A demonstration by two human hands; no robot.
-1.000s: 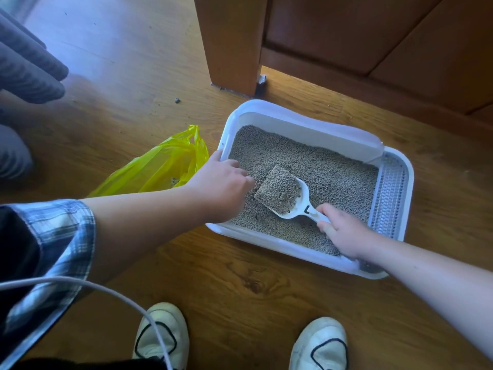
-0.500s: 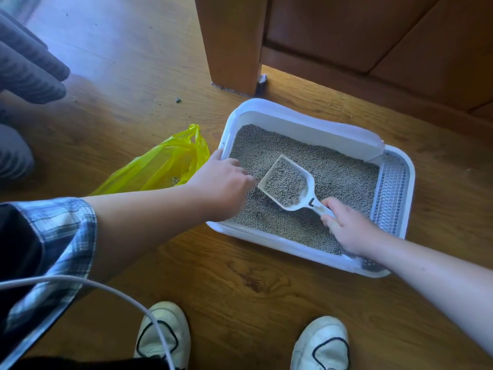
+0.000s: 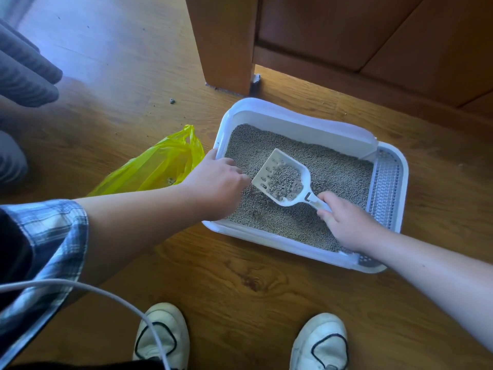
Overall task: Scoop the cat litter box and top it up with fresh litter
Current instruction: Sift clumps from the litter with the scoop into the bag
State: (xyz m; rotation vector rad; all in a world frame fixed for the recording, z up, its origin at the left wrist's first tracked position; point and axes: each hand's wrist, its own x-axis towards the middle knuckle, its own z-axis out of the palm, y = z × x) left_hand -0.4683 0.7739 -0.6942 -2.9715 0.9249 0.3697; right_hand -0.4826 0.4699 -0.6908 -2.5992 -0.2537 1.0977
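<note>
A white litter box (image 3: 296, 117) full of grey litter (image 3: 336, 172) lies on the wooden floor. My right hand (image 3: 346, 222) grips the handle of a white slotted scoop (image 3: 282, 177), held above the litter with a small pile of granules and clumps left in it. My left hand (image 3: 218, 182) grips the box's left rim. A grated step (image 3: 385, 193) forms the box's right end.
A yellow plastic bag (image 3: 157, 166) lies open on the floor left of the box. A wooden cabinet post (image 3: 226, 41) stands just behind it. Grey cushions (image 3: 24, 73) sit far left. My white shoes (image 3: 162, 337) and a white cable (image 3: 106, 295) are at the bottom.
The scoop has lifted and shifted toward the back of the box, and most of its heaped litter has sifted out through the slots. My left hand stays on the rim.
</note>
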